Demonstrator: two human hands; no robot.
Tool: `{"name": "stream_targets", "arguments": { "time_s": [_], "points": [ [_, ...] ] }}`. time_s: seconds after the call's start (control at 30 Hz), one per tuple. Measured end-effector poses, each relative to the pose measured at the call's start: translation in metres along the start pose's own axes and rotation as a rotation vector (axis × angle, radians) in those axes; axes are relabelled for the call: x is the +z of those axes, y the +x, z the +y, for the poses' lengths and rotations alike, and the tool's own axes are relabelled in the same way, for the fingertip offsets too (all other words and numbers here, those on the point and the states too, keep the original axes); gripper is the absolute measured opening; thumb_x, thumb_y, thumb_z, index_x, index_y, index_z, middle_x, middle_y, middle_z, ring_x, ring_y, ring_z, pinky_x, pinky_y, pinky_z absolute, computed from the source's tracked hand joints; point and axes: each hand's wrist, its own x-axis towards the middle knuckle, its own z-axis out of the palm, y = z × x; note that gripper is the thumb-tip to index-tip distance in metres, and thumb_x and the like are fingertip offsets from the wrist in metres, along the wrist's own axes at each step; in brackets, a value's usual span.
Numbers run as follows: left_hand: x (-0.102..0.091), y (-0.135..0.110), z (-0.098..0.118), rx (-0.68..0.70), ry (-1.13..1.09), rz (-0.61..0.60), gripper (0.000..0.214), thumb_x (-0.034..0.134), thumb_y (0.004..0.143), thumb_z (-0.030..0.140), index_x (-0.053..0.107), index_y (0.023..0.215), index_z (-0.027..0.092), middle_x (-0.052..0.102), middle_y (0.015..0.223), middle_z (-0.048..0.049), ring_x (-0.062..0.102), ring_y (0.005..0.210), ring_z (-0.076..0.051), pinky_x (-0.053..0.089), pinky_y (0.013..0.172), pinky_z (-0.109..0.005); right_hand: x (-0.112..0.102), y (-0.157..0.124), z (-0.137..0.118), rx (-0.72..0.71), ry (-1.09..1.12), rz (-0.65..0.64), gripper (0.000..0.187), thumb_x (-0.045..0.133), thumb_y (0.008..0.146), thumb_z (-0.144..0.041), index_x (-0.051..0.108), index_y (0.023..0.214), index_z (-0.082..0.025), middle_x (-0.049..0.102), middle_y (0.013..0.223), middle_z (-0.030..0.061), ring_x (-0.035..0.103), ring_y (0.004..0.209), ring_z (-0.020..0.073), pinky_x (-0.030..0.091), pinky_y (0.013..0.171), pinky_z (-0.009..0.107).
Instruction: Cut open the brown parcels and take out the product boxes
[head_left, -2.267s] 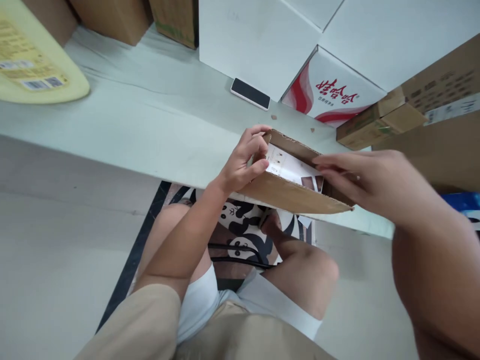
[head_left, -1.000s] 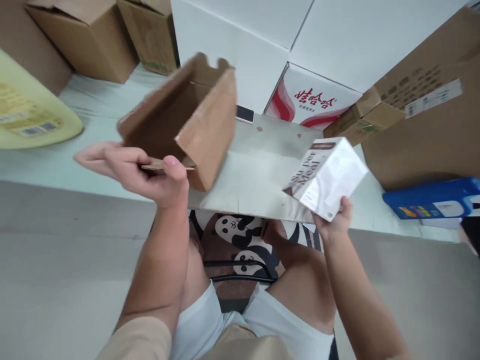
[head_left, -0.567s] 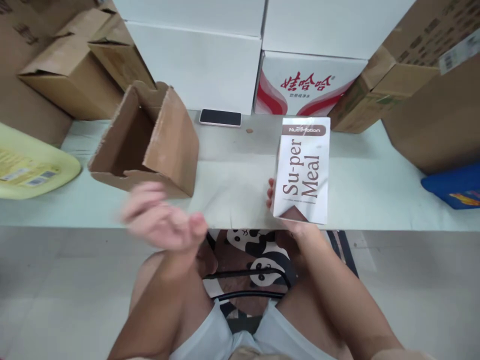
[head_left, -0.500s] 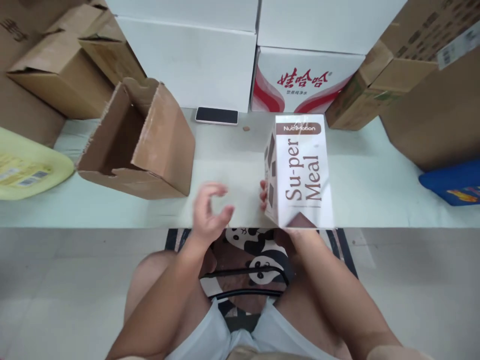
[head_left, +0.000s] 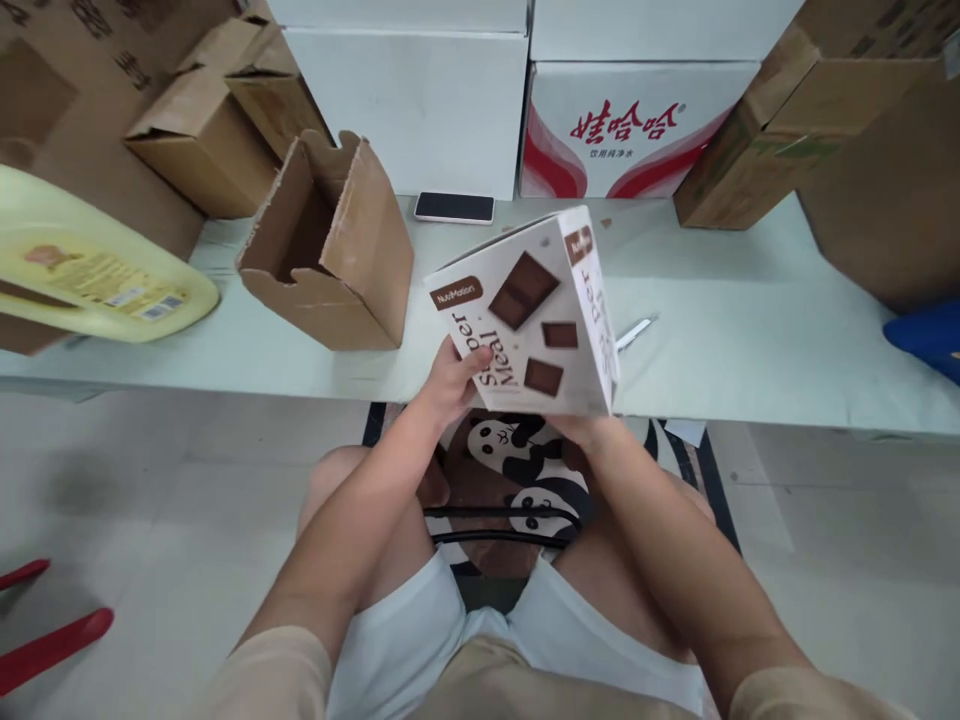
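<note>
Su-per Meal box [head_left: 525, 320] is held tilted above the table's [head_left: 750, 340] near edge, just right of an open cardboard carton [head_left: 330, 250]. Left hand [head_left: 450, 378] pinches its left corner, thumb on the front. Right hand [head_left: 589, 428] grips the bottom from beneath, fingers hidden.

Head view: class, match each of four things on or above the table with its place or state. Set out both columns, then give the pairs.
Things
1. Su-per Meal box
2. brown cardboard box
3. phone
4. yellow bottle

Places or states
A. lying flat at the foot of the white cartons
B. lying on its side at the far left
C. held by the left hand and right hand
D. resting on the table, opening turned left

Pairs: 1-C, 2-D, 3-A, 4-B
</note>
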Motion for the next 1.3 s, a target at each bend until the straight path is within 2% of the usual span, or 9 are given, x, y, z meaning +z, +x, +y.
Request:
{"name": "stream_targets", "arguments": {
  "time_s": [0.17, 0.3, 0.43, 0.53, 0.7, 0.87, 1.07, 1.17, 1.3],
  "points": [
    [-0.017, 0.006, -0.004, 0.161, 0.193, 0.241, 0.073, 0.093, 0.056, 0.060, 0.059, 0.107, 0.020, 0.074, 0.119, -0.0115, 0.071, 0.114, -0.031, 0.059, 0.098, -0.046, -0.020, -0.010, -0.009, -0.085, -0.025, 0.097, 0.058, 0.061, 0.078, -0.074, 0.066, 0.114, -0.028, 0.072, 0.113, 0.0047, 0.068, 0.110, 0.0247, 0.061, 0.094, 0.047],
    [-0.023, -0.014, -0.007, 0.125, 0.321, 0.178, 0.080, 0.090, 0.059, 0.064, 0.057, 0.116, 0.019, 0.069, 0.130, -0.0155, 0.068, 0.118, -0.031, 0.058, 0.099, -0.046, -0.023, -0.029, 0.002, -0.197, -0.271, 0.114, 0.056, 0.086, 0.071, -0.044, 0.066, 0.121, -0.028, 0.071, 0.121, 0.0040, 0.069, 0.100, 0.0201, 0.062, 0.089, 0.038],
    [-0.018, -0.036, 0.001, 0.113, 0.415, 0.047, 0.080, 0.085, 0.067, 0.063, 0.057, 0.128, 0.021, 0.064, 0.139, -0.0154, 0.065, 0.125, -0.033, 0.056, 0.103, -0.046, -0.016, -0.047, 0.010, -0.223, -0.365, 0.123, 0.052, 0.084, 0.075, -0.045, 0.066, 0.119, -0.026, 0.072, 0.118, 0.0040, 0.069, 0.095, 0.0186, 0.062, 0.082, 0.035],
    [-0.013, -0.038, 0.013, 0.119, 0.502, -0.110, 0.093, 0.093, 0.061, 0.044, 0.051, 0.141, 0.023, 0.065, 0.139, -0.0144, 0.062, 0.131, -0.034, 0.053, 0.108, -0.048, -0.012, -0.048, 0.004, -0.253, -0.310, 0.136, 0.047, 0.083, 0.075, -0.044, 0.065, 0.116, -0.026, 0.073, 0.115, 0.0027, 0.069, 0.097, 0.0185, 0.062, 0.077, 0.033],
    [-0.009, -0.016, 0.045, 0.174, 0.535, -0.145, 0.103, 0.096, 0.054, 0.020, 0.046, 0.144, 0.023, 0.073, 0.122, -0.0124, 0.065, 0.124, -0.034, 0.056, 0.101, -0.051, 0.005, -0.024, -0.038, -0.228, -0.332, 0.155, 0.042, 0.078, 0.075, -0.023, 0.060, 0.112, -0.031, 0.073, 0.106, -0.0024, 0.069, 0.089, 0.0173, 0.060, 0.066, 0.028],
    [0.003, 0.017, 0.093, 0.283, 0.696, -0.040, 0.107, 0.092, 0.055, 0.010, 0.038, 0.147, 0.026, 0.072, 0.109, -0.0074, 0.073, 0.106, -0.032, 0.059, 0.093, -0.051, 0.043, 0.002, -0.095, -0.260, -0.497, 0.207, 0.041, 0.062, 0.084, -0.014, 0.053, 0.122, -0.028, 0.070, 0.111, -0.0035, 0.067, 0.085, 0.0106, 0.058, 0.075, 0.029],
    [0.020, 0.042, 0.137, 0.344, 0.751, -0.023, 0.119, 0.087, 0.057, 0.001, 0.023, 0.153, 0.032, 0.070, 0.117, -0.0053, 0.073, 0.107, -0.028, 0.060, 0.094, -0.046, 0.073, 0.009, -0.135, -0.349, -0.595, 0.189, 0.033, 0.042, 0.094, -0.013, 0.050, 0.126, -0.020, 0.066, 0.124, -0.0008, 0.066, 0.088, 0.0057, 0.051, 0.075, 0.024],
    [0.017, 0.049, 0.124, 0.351, 0.761, -0.053, 0.108, 0.087, 0.062, 0.009, 0.029, 0.151, 0.028, 0.069, 0.122, -0.0087, 0.071, 0.112, -0.030, 0.058, 0.097, -0.048, 0.064, 0.010, -0.127, -0.365, -0.567, 0.196, 0.039, 0.054, 0.088, -0.015, 0.051, 0.126, -0.025, 0.068, 0.119, -0.0021, 0.066, 0.083, 0.0075, 0.050, 0.067, 0.019],
    [0.007, 0.046, 0.069, 0.298, 0.855, -0.140, 0.069, 0.077, 0.081, 0.035, 0.047, 0.140, 0.017, 0.067, 0.131, -0.0180, 0.066, 0.120, -0.034, 0.056, 0.098, -0.051, 0.024, 0.014, -0.099, -0.315, -0.448, 0.234, 0.046, 0.066, 0.082, -0.027, 0.054, 0.126, -0.033, 0.067, 0.086, -0.0061, 0.050, 0.052, 0.0070, 0.044, 0.047, 0.018]
  ]
}}
